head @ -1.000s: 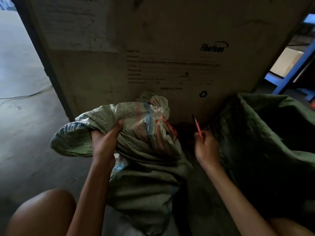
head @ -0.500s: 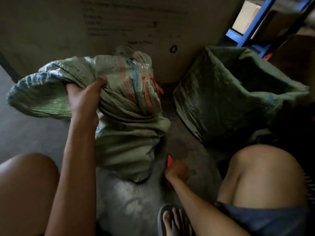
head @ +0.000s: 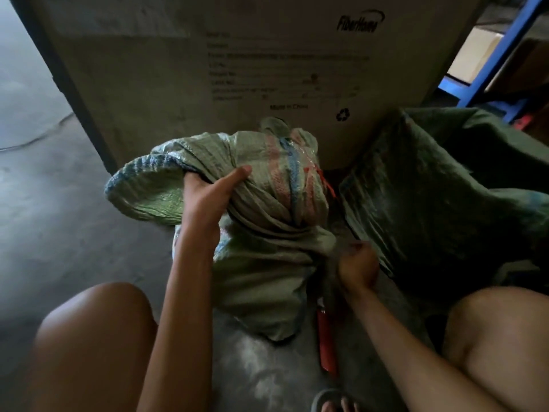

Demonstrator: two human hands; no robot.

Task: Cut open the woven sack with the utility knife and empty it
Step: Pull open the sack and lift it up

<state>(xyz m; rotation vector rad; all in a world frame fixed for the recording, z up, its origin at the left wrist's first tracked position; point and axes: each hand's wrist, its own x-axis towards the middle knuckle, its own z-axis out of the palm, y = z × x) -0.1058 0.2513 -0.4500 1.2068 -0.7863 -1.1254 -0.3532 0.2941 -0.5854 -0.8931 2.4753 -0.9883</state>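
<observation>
A pale green woven sack (head: 267,263) stands on the floor in front of me, its neck tied with clear tape and red string. My left hand (head: 208,200) grips the bunched fabric just below the folded-over mouth. My right hand (head: 358,266) is curled shut beside the sack's lower right side, with nothing visible in it. The red utility knife (head: 326,340) lies on the floor below that hand, next to the sack's base.
A large cardboard box (head: 237,69) stands right behind the sack. A second, dark green sack (head: 445,197) gapes open on the right. Blue shelving (head: 481,84) stands at the far right. My knees and a sandalled foot (head: 335,402) frame the bottom.
My right hand lowered the knife from beside the tied neck to the floor, let it go, and rose to the sack's side. My left hand kept its grip.
</observation>
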